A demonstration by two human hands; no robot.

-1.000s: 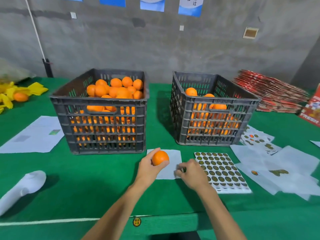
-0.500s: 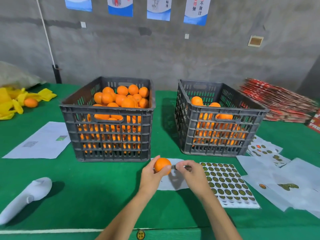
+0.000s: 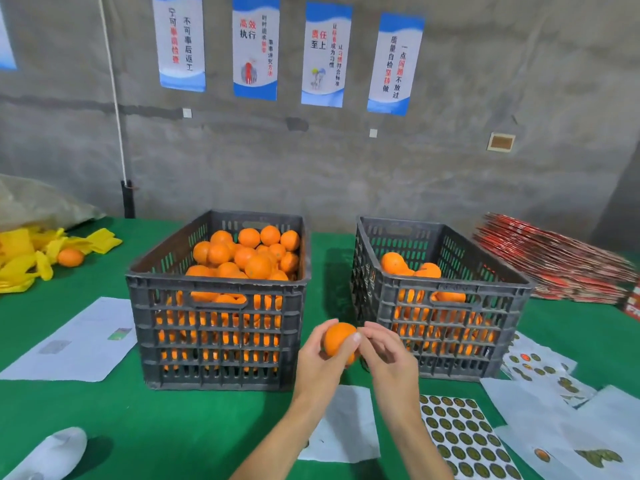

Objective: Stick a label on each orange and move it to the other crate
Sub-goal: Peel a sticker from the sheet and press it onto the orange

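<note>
Both forearms reaching forward, bare, wrists close together. Left hand (image 3: 320, 367) curled, fingers and thumb gripping from the left. Right hand (image 3: 389, 360) pinching, fingertips (image 3: 356, 337) meeting the left's.
</note>
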